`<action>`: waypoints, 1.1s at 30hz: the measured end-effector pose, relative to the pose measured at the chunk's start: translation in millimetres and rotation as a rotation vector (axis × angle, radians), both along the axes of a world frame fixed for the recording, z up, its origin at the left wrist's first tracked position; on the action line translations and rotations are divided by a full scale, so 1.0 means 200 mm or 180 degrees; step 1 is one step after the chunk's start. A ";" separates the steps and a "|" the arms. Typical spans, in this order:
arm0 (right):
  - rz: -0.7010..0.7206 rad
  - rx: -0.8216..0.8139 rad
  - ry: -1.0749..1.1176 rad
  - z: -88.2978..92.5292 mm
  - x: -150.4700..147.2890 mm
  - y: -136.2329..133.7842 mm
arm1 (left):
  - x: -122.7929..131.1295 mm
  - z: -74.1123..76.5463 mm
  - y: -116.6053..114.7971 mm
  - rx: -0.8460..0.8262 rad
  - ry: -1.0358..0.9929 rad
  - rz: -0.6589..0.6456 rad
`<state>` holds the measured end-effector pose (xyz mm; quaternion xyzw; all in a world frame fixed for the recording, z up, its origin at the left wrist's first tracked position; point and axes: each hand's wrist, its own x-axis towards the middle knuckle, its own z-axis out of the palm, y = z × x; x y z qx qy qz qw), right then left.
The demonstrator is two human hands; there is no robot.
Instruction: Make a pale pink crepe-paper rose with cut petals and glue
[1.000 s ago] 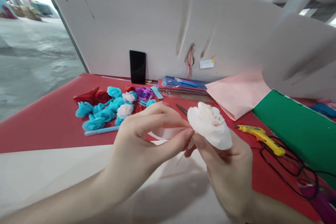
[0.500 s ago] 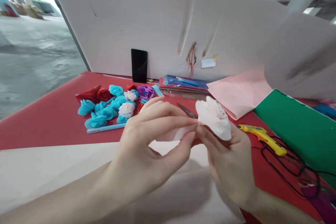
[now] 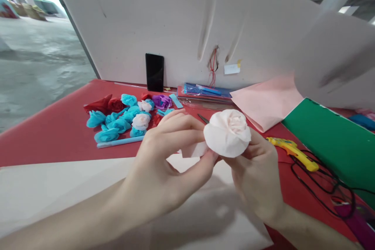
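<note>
A pale pink paper rose (image 3: 227,133) faces up toward me, its petals layered around a tight centre. My right hand (image 3: 256,175) grips it from below, fingers closed on its base, which the petals hide. From the left, my left hand (image 3: 170,164) pinches a small strip of pale paper (image 3: 193,149) at the rose's underside. Its fingertips lie partly behind the petals. Just behind the rose, the tip of a pair of scissors (image 3: 202,118) shows on the red table.
Several blue, red, white and purple paper flowers (image 3: 120,125) lie left. A black phone (image 3: 155,72) leans on the white panel. On the right are a yellow glue gun (image 3: 293,152) with its black cable, a green board (image 3: 336,144) and pink paper (image 3: 266,103). White sheets (image 3: 73,187) lie in front.
The rose has turned and tilted from a side view to face me, shifting slightly left. It now covers more of the scissors and of the fingertips. Both hands keep their hold.
</note>
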<state>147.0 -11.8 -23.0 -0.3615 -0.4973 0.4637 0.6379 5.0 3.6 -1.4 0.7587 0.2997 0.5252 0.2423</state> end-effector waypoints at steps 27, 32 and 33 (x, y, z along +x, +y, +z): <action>0.0375 -0.0313 -0.0130 0.09 0.03 -0.02 | 0.01 -0.07 0.03 -0.2697 -0.1217 -0.1736; 0.1081 -0.0454 -0.0218 0.08 0.06 0.01 | 0.01 -0.07 0.02 -0.2582 -0.1374 -0.1641; 0.1190 -0.0480 -0.0248 0.08 0.06 0.01 | 0.00 -0.07 0.02 -0.2603 -0.1391 -0.1656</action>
